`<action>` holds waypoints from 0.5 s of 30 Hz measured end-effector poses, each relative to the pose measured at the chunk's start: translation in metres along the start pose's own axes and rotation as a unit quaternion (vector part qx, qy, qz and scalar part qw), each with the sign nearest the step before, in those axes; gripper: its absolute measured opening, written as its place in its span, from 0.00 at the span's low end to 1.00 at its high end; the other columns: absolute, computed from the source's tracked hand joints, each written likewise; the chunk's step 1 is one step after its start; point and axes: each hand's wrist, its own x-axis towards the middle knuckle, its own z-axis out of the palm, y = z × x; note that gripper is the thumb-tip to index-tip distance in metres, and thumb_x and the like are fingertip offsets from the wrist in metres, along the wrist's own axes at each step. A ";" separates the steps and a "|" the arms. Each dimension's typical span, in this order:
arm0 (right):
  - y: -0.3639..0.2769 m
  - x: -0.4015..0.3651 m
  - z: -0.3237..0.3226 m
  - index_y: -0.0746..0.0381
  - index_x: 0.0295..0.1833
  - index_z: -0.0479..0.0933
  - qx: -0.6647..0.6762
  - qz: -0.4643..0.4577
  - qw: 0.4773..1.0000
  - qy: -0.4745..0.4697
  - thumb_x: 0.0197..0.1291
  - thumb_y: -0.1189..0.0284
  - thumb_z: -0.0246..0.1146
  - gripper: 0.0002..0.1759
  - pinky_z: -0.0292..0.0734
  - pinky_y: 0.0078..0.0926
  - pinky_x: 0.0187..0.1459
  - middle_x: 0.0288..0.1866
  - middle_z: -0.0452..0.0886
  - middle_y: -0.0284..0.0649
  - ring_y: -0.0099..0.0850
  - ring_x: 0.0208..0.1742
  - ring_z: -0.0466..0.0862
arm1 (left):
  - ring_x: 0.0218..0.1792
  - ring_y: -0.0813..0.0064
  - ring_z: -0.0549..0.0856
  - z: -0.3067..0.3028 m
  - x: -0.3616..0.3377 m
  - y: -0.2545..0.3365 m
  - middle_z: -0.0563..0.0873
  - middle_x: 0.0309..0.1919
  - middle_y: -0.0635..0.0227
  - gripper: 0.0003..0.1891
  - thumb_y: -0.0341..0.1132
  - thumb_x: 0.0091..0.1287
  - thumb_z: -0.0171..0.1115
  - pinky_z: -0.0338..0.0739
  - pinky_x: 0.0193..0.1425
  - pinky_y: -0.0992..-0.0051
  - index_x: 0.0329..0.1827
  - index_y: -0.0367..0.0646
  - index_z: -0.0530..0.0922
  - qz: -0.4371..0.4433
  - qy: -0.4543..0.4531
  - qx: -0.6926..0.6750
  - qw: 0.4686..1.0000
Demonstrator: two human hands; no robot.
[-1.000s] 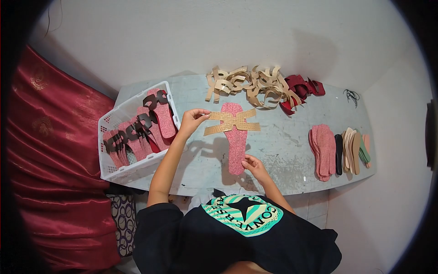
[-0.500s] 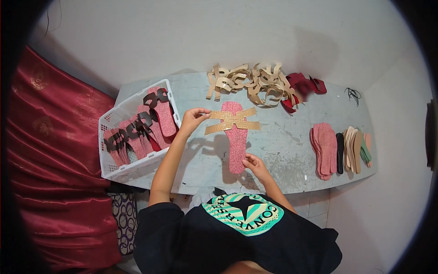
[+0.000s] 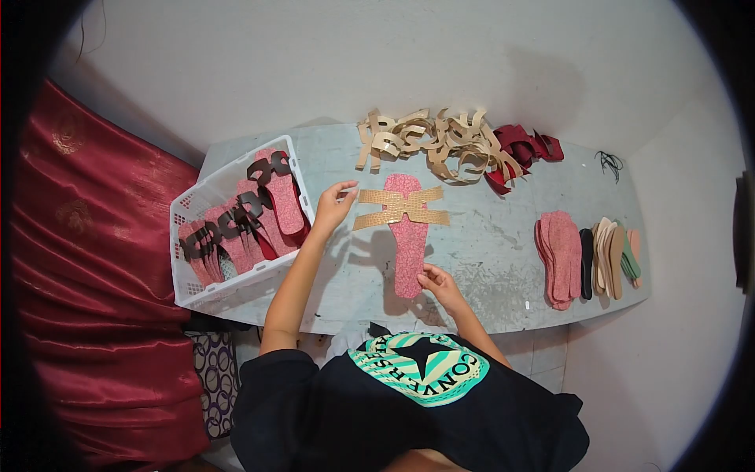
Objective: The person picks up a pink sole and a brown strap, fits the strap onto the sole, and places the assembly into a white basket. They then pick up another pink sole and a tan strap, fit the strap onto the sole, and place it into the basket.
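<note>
A pink patterned insole (image 3: pixel 407 259) points away from me over the middle of the table. Across its upper part lies a gold, woven-look sandal strap (image 3: pixel 403 208), its ends sticking out past both sides. My right hand (image 3: pixel 442 289) pinches the lower right edge of the insole between thumb and fingers. Just left of the strap's upper left end, my left hand (image 3: pixel 336 206) is held with fingers stretched out, a small gap between it and the strap.
A white plastic basket (image 3: pixel 236 289) at left holds pink soles with dark straps. Loose beige straps (image 3: pixel 460 149) and dark red pieces (image 3: pixel 527 147) lie at the back. Stacked pink insoles (image 3: pixel 560 259) and other coloured soles (image 3: pixel 607 258) sit at right, below a black cord (image 3: pixel 609 163).
My left hand has let go of the strap's left end and moved slightly to the left. The right hand, insole and strap stay nearly where they were.
</note>
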 end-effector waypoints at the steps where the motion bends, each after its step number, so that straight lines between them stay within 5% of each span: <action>1: 0.001 0.000 -0.001 0.64 0.57 0.70 -0.004 0.000 1.000 0.006 0.61 0.72 0.57 0.18 0.69 0.19 0.47 0.46 0.77 0.31 0.19 0.45 0.74 | 0.41 0.78 0.79 0.004 -0.002 0.002 0.81 0.44 0.65 0.15 0.32 0.60 0.61 0.74 0.43 0.77 0.49 0.38 0.77 0.006 0.044 0.035 0.998; 6: 0.006 0.002 -0.002 0.67 0.58 0.68 -0.007 0.008 1.000 0.012 0.61 0.72 0.58 0.20 0.69 0.19 0.51 0.50 0.76 0.34 0.20 0.49 0.74 | 0.44 0.66 0.79 0.046 -0.036 0.021 0.77 0.44 0.60 0.19 0.36 0.58 0.63 0.73 0.43 0.74 0.51 0.38 0.74 0.156 0.172 0.127 0.964; 8: 0.009 0.002 -0.001 0.67 0.58 0.68 -0.012 0.013 1.000 0.024 0.61 0.73 0.58 0.20 0.68 0.19 0.52 0.50 0.76 0.35 0.20 0.49 0.74 | 0.54 0.59 0.74 0.071 -0.046 0.017 0.71 0.54 0.56 0.34 0.46 0.54 0.66 0.67 0.54 0.66 0.60 0.37 0.65 0.101 0.195 0.069 0.973; 9: 0.011 0.003 -0.001 0.67 0.58 0.68 -0.013 0.007 1.000 0.020 0.61 0.73 0.57 0.20 0.68 0.19 0.51 0.50 0.76 0.35 0.20 0.49 0.74 | 0.54 0.59 0.74 0.084 -0.047 0.020 0.71 0.54 0.56 0.34 0.46 0.54 0.66 0.67 0.54 0.66 0.60 0.37 0.65 0.099 0.195 0.069 0.973; 11: 0.015 0.004 0.001 0.67 0.58 0.69 -0.015 0.003 1.000 0.014 0.61 0.73 0.57 0.19 0.68 0.19 0.51 0.50 0.76 0.35 0.21 0.49 0.74 | 0.64 0.55 0.61 0.104 -0.051 0.026 0.59 0.63 0.52 0.51 0.56 0.48 0.68 0.51 0.63 0.54 0.68 0.38 0.50 -0.067 0.287 0.181 0.938; 12: 0.015 0.004 0.002 0.66 0.57 0.69 -0.014 -0.001 1.000 0.018 0.61 0.73 0.58 0.19 0.69 0.19 0.49 0.48 0.77 0.33 0.20 0.47 0.74 | 0.68 0.55 0.51 0.108 -0.050 0.028 0.51 0.66 0.51 0.58 0.61 0.44 0.68 0.40 0.63 0.48 0.70 0.42 0.42 -0.097 0.261 0.123 0.953; 15: 0.015 0.003 0.002 0.65 0.57 0.70 -0.019 -0.008 0.999 0.028 0.61 0.73 0.58 0.18 0.70 0.19 0.48 0.45 0.77 0.32 0.19 0.45 0.75 | 0.67 0.56 0.53 0.117 -0.051 0.030 0.52 0.66 0.54 0.57 0.59 0.44 0.69 0.42 0.63 0.49 0.70 0.45 0.43 -0.094 0.260 0.135 0.952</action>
